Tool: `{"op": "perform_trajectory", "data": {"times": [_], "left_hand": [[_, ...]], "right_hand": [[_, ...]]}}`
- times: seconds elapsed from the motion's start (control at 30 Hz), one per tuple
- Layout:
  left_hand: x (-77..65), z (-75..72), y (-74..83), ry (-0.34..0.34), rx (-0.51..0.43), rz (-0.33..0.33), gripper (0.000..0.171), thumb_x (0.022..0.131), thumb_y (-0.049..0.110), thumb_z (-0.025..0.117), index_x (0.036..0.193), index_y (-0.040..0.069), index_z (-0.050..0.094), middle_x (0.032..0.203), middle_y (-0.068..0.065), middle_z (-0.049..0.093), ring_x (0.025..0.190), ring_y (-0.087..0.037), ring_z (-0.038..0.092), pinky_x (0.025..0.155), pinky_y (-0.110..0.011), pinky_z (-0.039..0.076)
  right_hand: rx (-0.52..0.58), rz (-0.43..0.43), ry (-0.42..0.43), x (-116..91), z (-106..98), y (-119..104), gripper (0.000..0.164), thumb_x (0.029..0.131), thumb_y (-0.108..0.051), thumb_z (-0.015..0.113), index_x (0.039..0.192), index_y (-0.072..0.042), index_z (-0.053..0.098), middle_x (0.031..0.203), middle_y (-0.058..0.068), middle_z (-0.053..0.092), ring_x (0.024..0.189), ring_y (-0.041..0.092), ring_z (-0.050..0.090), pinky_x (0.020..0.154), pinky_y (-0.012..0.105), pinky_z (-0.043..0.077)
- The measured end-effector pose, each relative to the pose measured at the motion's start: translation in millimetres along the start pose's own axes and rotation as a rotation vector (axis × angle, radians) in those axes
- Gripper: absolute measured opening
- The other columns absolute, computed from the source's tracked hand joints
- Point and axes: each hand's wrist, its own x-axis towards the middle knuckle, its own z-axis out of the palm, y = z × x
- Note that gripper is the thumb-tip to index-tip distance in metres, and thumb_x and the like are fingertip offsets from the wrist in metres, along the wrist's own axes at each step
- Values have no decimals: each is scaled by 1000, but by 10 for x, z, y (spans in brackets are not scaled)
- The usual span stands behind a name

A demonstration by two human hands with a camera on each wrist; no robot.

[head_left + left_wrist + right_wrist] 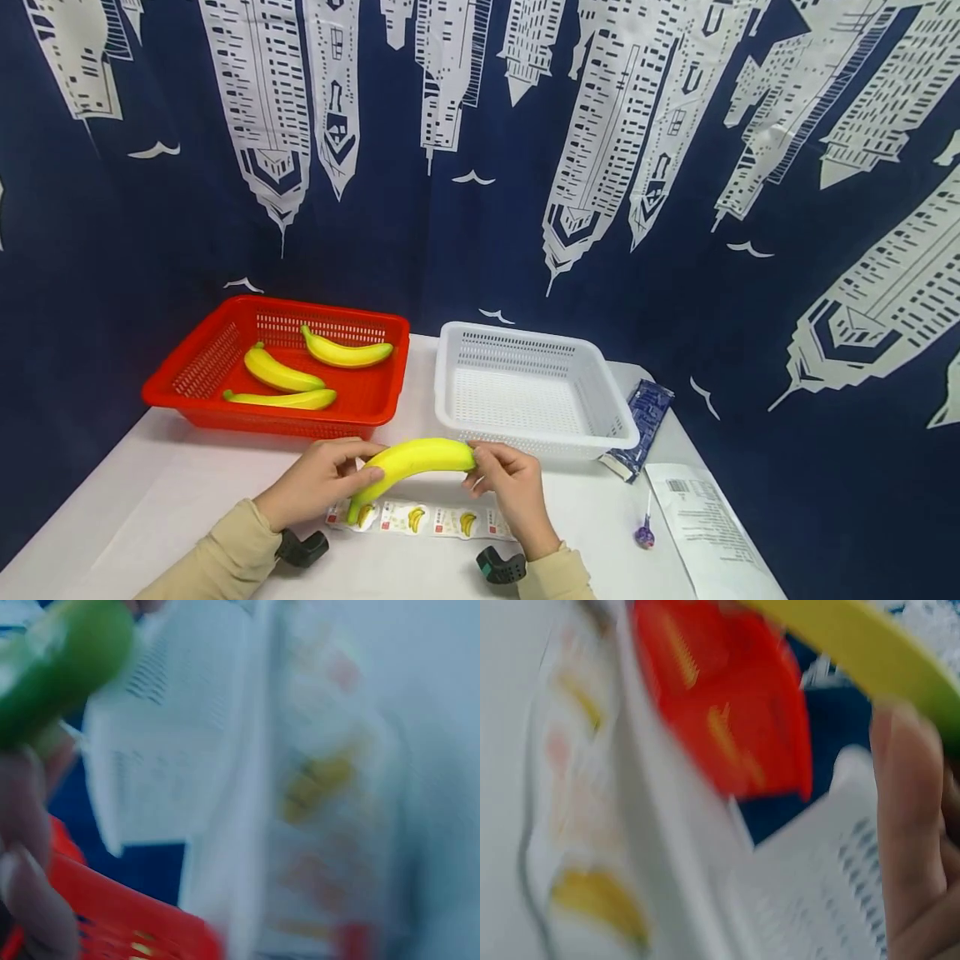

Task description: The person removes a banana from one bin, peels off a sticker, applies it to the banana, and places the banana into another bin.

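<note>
Both hands hold one yellow banana [423,458] above the table, in front of the baskets. My left hand [326,479] grips it near its left end, thumb and fingers on either side. At the other end, the right hand [513,483] pinches the tip. Beneath the banana lies a strip of stickers [442,518] printed with bananas, partly covered by the fruit's left end. In the left wrist view the banana's green tip [90,652] shows large and blurred; the right wrist view has its yellow side [862,645] close beside a finger.
A red basket [386,392] at the back left holds three bananas. Right of it stands a white basket [618,425]. Along the table's right side lie a dark blue packet [641,421], a lollipop [644,533] and a printed white sheet [705,525]. A patterned blue curtain [420,242] hangs behind.
</note>
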Motion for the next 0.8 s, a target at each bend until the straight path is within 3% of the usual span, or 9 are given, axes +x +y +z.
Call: {"op": "perform_trajectory", "data": {"times": [0.17,0.33,0.53,0.8], "left_hand": [[-27,82,-174,69,2,14,23,99,29,70,121,22,75,81,12,62,65,-3,52,56,-22,45],[-38,101,-234,124,8,-52,20,98,33,71,117,25,75,69,13,57,59,-3,50,53,-22,43],[-28,123,-241,120,28,-109,21,98,37,71,115,26,75,68,13,56,61,-3,50,56,-22,43],[-27,164,-280,92,5,-183,24,98,43,69,116,28,75,68,10,57,60,-6,51,55,-22,43]], "right_hand": [[-54,70,-67,-25,-16,99,26,100,-19,68,107,5,74,83,19,73,63,14,69,55,29,59],[-91,112,-126,-21,-14,155,26,100,-20,68,101,5,74,79,27,70,58,12,65,53,26,57],[-115,154,-174,-9,-21,188,26,98,-18,71,103,8,72,80,27,70,58,11,66,53,28,58],[-147,218,-152,-5,-5,187,24,94,-18,76,102,5,74,79,22,72,57,13,66,54,25,57]]}}
